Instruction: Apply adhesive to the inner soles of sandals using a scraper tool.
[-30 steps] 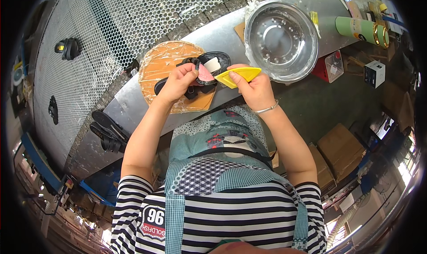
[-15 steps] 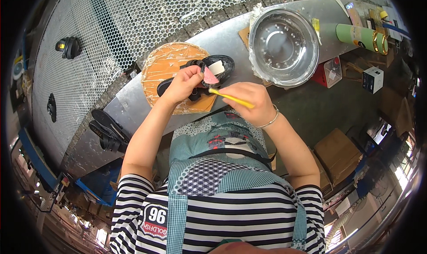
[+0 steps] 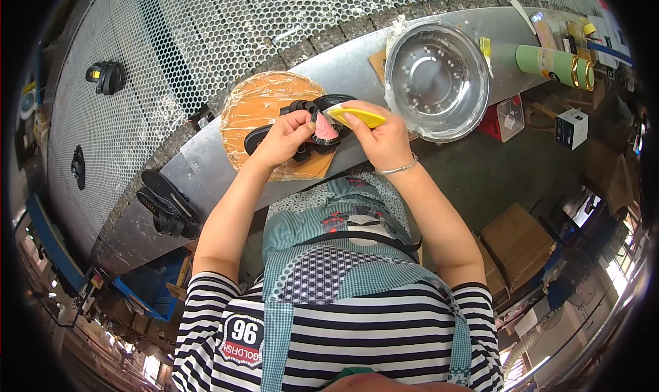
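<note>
Both hands meet over a round orange board (image 3: 257, 110) wrapped in clear film, which lies on the grey metal bench (image 3: 343, 69). The left hand (image 3: 285, 138) is curled closed, its fingertips pinching the strap of a black sandal (image 3: 312, 128) that rests on the board directly under and between the two hands. A pink piece (image 3: 325, 127) shows at the sandal between the two thumbs. The right hand (image 3: 381, 139) is also closed, holding a flat yellow tool (image 3: 357, 115) between thumb and fingers; the tool's tip reaches left, touching or just above the sandal by the pink piece.

Just beyond the right hand, to its right, stands a shiny steel bowl (image 3: 436, 79); it holds only a few droplets or specks on its bottom. Farther right of that hand, near the bench's end, a green cylinder with a gold band (image 3: 556, 64) lies on its side.

Well to the left of the left hand, a stack of black sandals (image 3: 165, 206) sits at the bench's near edge. Beyond both hands stretches a perforated mesh surface (image 3: 206, 35), with single black pieces (image 3: 106, 76) lying on it far left.
</note>
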Tool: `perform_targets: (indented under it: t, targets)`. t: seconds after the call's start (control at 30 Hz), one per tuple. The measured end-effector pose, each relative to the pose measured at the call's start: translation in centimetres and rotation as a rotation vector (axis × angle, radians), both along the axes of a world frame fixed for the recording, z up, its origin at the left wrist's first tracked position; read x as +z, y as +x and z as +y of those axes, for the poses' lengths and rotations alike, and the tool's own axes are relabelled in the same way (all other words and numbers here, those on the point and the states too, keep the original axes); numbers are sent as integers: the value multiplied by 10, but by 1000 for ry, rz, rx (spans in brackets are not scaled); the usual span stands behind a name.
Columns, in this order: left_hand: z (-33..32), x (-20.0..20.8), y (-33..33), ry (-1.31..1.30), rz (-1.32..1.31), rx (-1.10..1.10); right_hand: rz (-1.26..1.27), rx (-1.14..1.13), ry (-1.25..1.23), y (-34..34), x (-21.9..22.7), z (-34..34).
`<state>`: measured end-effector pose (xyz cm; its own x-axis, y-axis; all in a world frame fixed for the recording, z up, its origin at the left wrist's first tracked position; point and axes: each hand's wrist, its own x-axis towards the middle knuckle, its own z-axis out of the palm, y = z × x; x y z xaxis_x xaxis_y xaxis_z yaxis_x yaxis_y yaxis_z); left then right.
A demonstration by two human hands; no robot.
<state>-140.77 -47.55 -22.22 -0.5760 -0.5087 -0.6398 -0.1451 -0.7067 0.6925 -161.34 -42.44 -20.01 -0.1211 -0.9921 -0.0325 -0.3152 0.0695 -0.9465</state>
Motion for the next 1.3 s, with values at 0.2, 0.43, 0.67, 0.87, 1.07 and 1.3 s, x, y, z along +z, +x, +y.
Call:
perform_targets:
  t: [0.2, 0.43, 0.67, 0.87, 1.07, 1.3]
  targets:
    - [9, -17, 0, -103, -71, -73, 279, 29, 102, -13, 17, -2]
    - [14, -20, -14, -115, -57, -39, 19, 66, -72, -6, -17, -14]
    - [17, -38, -20, -150, -118, -47, 434, 59, 64, -36, -3, -17]
    - [12, -21, -28, -148, -103, -29, -76, -278, 246, -82, 60, -9]
    - [11, -26, -34, -151, -98, -45, 304, -120, 91, -141, 27, 10]
    - [13, -32, -40, -139, -127, -39, 239, -121, 212, -157, 1, 19]
